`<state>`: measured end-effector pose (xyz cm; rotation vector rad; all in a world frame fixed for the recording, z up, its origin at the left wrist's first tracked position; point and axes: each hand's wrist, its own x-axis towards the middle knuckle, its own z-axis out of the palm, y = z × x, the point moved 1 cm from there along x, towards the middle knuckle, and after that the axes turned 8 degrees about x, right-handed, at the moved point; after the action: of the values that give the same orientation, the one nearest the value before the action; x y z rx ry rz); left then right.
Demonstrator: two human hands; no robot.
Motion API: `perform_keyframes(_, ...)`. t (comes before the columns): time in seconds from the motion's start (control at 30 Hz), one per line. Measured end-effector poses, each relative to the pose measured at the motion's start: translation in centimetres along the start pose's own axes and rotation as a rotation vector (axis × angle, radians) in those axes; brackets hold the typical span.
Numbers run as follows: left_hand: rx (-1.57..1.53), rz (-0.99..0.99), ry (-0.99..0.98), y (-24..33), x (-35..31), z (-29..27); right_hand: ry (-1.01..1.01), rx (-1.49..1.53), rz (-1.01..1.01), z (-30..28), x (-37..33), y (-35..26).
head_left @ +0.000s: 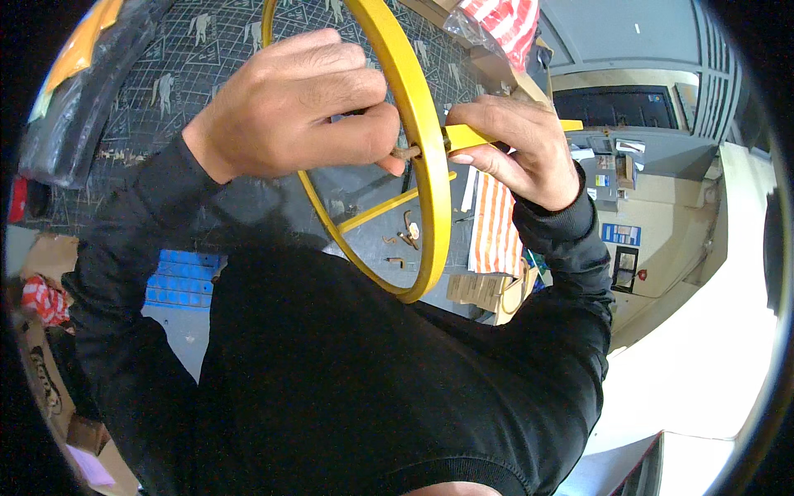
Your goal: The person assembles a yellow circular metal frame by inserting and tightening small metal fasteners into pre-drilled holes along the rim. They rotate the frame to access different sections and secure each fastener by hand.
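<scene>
A large yellow ring (436, 217) stands on edge before me, with a thin yellow crossbar (376, 211) inside it. Closed in a pinch, my left hand (302, 107) holds a small brown metal piece (406, 153) against the ring's inner face; its far end is hidden by the fingers. On the outer side, my right hand (525, 149) is closed around a flat yellow bar (465, 138), whose pointed end sticks out past the knuckles. The bar's other end meets the ring opposite the brown piece. Whether they are joined I cannot tell.
Small brown hook-shaped parts (411, 227) lie on the patterned dark tabletop (207, 74) below the ring. Orange-and-white striped bags (495, 223) lie to the right. A black plastic-wrapped bundle (74, 140) is at the far left, and a red-striped package (509, 29) at the back.
</scene>
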<state>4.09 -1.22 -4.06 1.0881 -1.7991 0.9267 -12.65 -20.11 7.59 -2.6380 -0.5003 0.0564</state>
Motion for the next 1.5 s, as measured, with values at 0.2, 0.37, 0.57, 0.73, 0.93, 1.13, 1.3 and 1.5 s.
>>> perform_keyframes(0.2, -0.174, -0.495, 0.131, 4.0, -0.2, 3.1, 0.098, -0.077, -0.027, 0.2, -0.7, 0.9)
perform_keyframes(0.37, -0.691, -1.079, 0.006, 7.3, 1.6, 1.6, 0.115, -0.138, -0.009, 0.2, -0.9, 0.8)
perform_keyframes(0.57, -0.66, -1.01, 0.016, 7.4, 1.3, 2.0, 0.104, -0.156, -0.021, 0.3, -0.9, 0.6)
perform_keyframes(0.73, -1.13, -1.344, 0.125, 8.9, 2.4, 2.3, 0.195, -0.242, -0.073, 0.9, -1.1, 1.3)
perform_keyframes(0.93, -0.754, -0.918, -0.016, 7.2, 0.8, 2.9, 0.107, -0.147, -0.114, 0.3, -1.4, 1.5)
perform_keyframes(1.13, -0.35, -0.133, -0.24, 0.5, 2.5, -0.1, 0.021, 0.034, -0.115, 0.1, -1.2, 0.7)
perform_keyframes(1.3, -0.467, -0.22, -0.42, -0.1, 3.8, -1.5, 0.061, -0.009, -0.091, -0.1, -1.3, 0.5)
perform_keyframes(1.5, -1.193, -1.43, -0.493, 2.5, 4.5, -3.4, 0.155, -0.078, -0.114, 0.8, -2.0, 0.9)
